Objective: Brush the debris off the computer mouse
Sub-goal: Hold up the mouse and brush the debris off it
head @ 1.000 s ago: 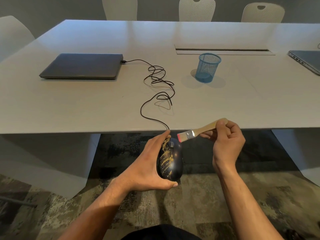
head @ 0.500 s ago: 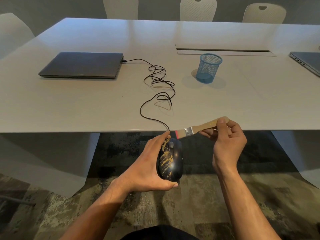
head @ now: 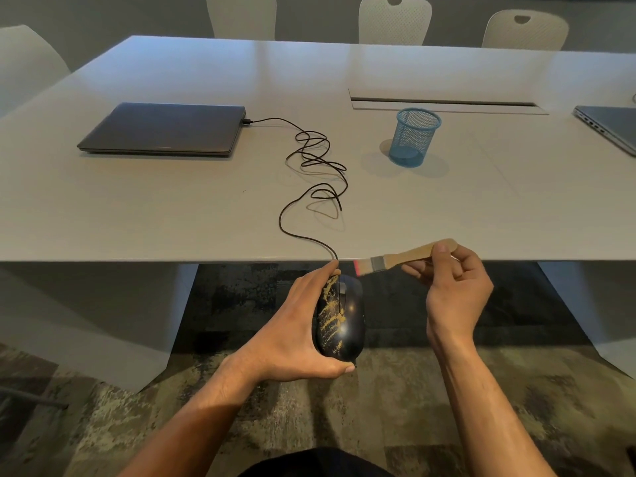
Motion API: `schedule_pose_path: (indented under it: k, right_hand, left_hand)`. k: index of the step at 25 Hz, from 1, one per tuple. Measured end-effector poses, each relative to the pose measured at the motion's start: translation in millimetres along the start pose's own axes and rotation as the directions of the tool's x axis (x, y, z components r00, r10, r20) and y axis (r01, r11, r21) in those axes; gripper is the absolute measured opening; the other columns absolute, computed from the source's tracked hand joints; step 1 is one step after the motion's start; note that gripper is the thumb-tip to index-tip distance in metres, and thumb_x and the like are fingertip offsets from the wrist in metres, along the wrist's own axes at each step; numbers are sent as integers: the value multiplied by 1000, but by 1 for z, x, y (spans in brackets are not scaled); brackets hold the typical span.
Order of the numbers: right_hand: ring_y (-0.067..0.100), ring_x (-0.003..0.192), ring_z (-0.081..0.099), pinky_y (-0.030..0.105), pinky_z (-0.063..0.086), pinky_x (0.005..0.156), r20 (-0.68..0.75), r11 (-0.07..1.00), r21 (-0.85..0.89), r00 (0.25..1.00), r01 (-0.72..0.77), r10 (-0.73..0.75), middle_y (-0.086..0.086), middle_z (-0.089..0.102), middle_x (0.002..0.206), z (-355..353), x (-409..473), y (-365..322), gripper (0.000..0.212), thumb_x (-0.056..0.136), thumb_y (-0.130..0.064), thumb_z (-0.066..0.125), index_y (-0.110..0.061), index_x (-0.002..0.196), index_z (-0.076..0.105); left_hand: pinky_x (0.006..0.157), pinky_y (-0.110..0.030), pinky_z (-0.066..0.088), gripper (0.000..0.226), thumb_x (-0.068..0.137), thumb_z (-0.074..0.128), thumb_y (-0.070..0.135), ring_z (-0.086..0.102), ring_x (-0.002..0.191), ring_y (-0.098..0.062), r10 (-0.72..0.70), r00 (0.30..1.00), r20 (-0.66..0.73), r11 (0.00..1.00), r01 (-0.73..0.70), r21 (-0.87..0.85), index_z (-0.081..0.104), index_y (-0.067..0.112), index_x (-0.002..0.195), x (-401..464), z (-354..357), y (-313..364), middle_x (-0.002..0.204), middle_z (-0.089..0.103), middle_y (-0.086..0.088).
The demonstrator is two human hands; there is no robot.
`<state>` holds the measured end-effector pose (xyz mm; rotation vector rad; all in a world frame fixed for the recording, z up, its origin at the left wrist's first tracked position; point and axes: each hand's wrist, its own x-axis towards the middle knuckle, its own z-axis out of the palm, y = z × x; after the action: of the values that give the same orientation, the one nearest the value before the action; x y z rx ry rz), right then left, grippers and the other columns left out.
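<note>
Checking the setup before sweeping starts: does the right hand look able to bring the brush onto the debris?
Probably yes. The right hand holds the brush just above the mouse, whose debris faces up, uncovered by the left hand.

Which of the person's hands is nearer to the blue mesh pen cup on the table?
Right. The right hand, pinching the brush, is just below the table edge, almost under the cup. The left hand, gripping the mouse, sits lower and further left.

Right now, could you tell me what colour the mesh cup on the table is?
Light blue, clearest in the head view.
</note>
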<state>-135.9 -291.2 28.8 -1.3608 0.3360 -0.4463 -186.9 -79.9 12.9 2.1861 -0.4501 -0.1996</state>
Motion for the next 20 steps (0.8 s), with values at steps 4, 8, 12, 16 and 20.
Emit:
schedule_pose_path:
  k: [4, 8, 12, 16, 20]
  right_hand:
    - [13, 62, 72, 30, 63, 65, 63, 998, 46, 997, -37, 34, 2, 75, 71, -5, -1, -1, 14, 102, -14, 55, -5, 101, 66]
    - [15, 67, 75, 31, 64, 67, -2, 998, 63, 1000, 11, -11, 3, 76, 76, -14, -3, -3, 12, 102, -15, 55, -8, 104, 65]
    - [12, 59, 71, 31, 63, 62, 152, 996, 90, 988, -8, -6, 3, 73, 66, -25, -18, -9, 13, 101, -10, 53, -8, 94, 63]
    - [16, 65, 75, 31, 63, 62, 95, 998, -5, 993, 63, -63, 3, 76, 72, -33, -28, -2, 10, 99, -15, 57, -12, 95, 65]
    - [17, 66, 75, 30, 63, 61, 154, 992, 25, 980, 127, -129, 2, 76, 74, -39, -39, -10, 12, 92, -21, 59, -11, 96, 64]
  left_hand:
    - [113, -23, 24, 127, 56, 90, 40, 19, 137, 5, 1, 1000, -13, 1000, -1, -3, -3, 55, 141, 0, 0, -2, 134, 9, 48]
    - [114, -25, 25, 127, 56, 91, 39, 19, 135, 9, -14, 1000, -23, 1000, 14, -13, -3, 57, 139, -1, 1, -2, 134, 9, 46]
    - [116, -30, 27, 127, 55, 90, 41, 21, 138, 1, -41, 999, -36, 999, 39, -36, 1, 49, 145, -1, 0, -1, 142, 20, 28]
    - [117, -36, 29, 128, 54, 90, 41, 23, 138, -2, -62, 997, -39, 997, 60, -51, 2, 41, 148, 0, -1, -2, 145, 20, 22]
    - [116, -33, 29, 128, 55, 91, 37, 25, 136, 1, -89, 995, -48, 994, 86, -71, 2, 44, 148, -1, -1, -6, 143, 21, 22]
